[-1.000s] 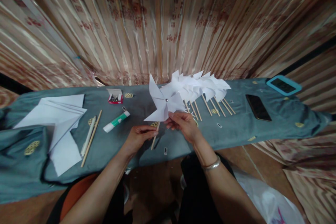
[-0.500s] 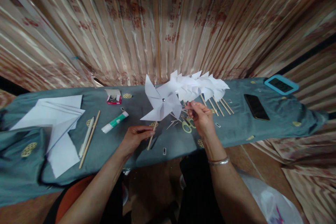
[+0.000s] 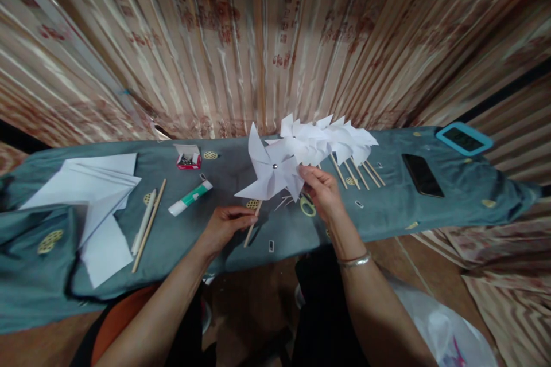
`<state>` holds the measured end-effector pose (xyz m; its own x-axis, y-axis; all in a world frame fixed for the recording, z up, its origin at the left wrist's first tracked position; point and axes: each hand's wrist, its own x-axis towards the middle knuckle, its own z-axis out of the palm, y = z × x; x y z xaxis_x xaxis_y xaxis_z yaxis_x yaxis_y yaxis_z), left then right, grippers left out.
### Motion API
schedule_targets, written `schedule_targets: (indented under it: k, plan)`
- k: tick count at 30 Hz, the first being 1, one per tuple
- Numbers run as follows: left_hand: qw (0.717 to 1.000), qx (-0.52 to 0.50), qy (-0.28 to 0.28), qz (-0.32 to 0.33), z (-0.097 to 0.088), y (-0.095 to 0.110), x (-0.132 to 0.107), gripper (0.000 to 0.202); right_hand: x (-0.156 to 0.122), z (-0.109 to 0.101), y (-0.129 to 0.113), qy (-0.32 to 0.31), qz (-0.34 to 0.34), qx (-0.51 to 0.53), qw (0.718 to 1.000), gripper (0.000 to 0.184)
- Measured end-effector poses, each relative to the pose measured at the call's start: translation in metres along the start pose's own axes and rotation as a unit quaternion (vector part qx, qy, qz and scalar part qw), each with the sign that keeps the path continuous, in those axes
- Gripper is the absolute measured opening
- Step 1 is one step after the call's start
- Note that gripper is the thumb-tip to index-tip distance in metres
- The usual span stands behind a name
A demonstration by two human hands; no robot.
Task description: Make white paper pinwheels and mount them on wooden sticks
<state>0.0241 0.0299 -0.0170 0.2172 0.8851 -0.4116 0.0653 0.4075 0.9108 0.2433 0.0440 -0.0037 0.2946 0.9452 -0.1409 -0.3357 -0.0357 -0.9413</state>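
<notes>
Pinching the wooden stick (image 3: 251, 230) of a white paper pinwheel (image 3: 270, 170) between thumb and fingers, the left hand (image 3: 226, 226) holds it slightly tilted over the middle of the worktop (image 3: 387, 212), close to the near edge. The right hand (image 3: 322, 192) grips the pinwheel's lower right blade with its fingertips. A row of finished pinwheels (image 3: 333, 140) lies just behind, toward the far edge. Yellow scissors (image 3: 307, 206) lie beneath the right hand, and a glue stick (image 3: 190, 198) lies further toward the left end.

Backdrop: pleated beige curtain (image 3: 267, 40) with faded red print. Worktop (image 3: 430, 212) draped in grey-blue cloth. Reddish-brown floor (image 3: 253, 292) below.
</notes>
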Motion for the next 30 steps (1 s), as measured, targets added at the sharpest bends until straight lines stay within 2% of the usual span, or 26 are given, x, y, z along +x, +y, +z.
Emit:
schedule_targets:
  k: [15,25,30]
  plan:
    - [1.0,-0.013,0.0,0.017,-0.002,-0.006,0.002,0.023,-0.009,0.007,0.0,-0.039,0.033,0.023,0.998,0.031]
    - [1.0,-0.014,0.001,0.016,-0.002,-0.006,0.002,0.029,-0.012,0.011,0.004,-0.055,0.04,0.009,0.998,0.033]
    - [1.0,-0.017,0.009,0.016,-0.001,-0.005,0.001,0.031,-0.014,0.014,0.004,-0.06,0.065,0.012,0.996,0.036]
